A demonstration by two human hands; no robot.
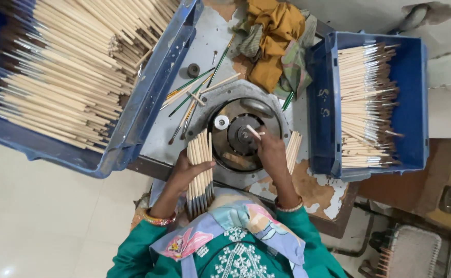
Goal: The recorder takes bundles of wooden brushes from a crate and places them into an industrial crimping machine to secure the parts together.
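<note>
My left hand (186,170) grips a bundle of pale wooden brush handles (199,164), held upright in front of my chest. My right hand (270,152) holds a single wooden brush (253,132) with its tip pointed at the centre of a round grey metal machine (243,135) on the worktable. A small loose pile of wooden handles (293,150) lies just right of my right hand, beside the machine's rim.
A large blue crate (132,121) full of wooden handles stands at the left. A smaller blue crate (405,103) of finished brushes sits at the right. Crumpled yellow cloth (274,36) lies behind the machine, with several green and wooden brushes (189,95) scattered left of it.
</note>
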